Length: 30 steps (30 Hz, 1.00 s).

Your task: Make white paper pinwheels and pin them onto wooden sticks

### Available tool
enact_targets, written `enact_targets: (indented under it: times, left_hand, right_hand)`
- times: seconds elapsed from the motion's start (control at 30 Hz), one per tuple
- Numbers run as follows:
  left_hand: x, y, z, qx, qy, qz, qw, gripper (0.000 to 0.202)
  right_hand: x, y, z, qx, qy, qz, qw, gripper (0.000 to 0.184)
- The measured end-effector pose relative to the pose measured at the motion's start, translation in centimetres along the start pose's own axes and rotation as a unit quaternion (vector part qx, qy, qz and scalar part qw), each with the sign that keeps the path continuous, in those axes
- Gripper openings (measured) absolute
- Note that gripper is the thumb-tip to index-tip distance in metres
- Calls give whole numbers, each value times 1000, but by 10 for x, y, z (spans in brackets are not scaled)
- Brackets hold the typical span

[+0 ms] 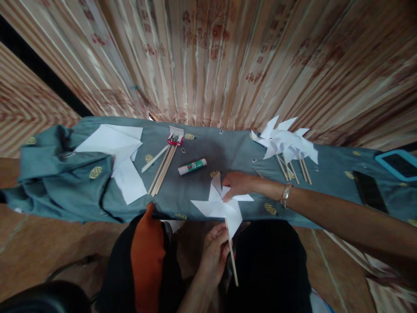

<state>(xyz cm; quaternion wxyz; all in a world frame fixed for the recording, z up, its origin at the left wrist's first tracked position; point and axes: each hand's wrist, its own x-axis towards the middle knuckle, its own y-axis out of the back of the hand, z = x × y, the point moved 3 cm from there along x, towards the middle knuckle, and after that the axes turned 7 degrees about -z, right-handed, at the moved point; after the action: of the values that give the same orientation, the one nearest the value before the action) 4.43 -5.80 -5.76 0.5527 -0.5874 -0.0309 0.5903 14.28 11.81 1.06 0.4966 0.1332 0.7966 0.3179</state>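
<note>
A white paper pinwheel [215, 208] on a wooden stick [232, 261] is in front of me, at the near edge of the cloth-covered table. My left hand [215, 248] is closed around the stick just below the paper blades. From the right, my right hand [239, 183] reaches over the pinwheel, its fingers bent onto a blade beside the centre pin. Its fingertips are partly hidden by the paper. Beyond the pinwheel lies a glue stick [192, 167] with a green label.
Several pinwheels [286, 141] lie at the right. Left of the glue are bare sticks [163, 171], a white rod [154, 159], a red box of pins [175, 137] and paper sheets [110, 141]. Two phones, one dark [369, 191] and one blue-edged [399, 164], lie far right. Curtains [208, 65] hang behind.
</note>
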Motion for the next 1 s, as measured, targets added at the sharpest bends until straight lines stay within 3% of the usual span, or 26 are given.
enact_targets:
  times: [1.0]
  left_hand:
    - [1, 5, -6, -15, 21, 17, 1000, 43]
  right_hand:
    - [11, 3, 0, -37, -13, -63, 997, 35]
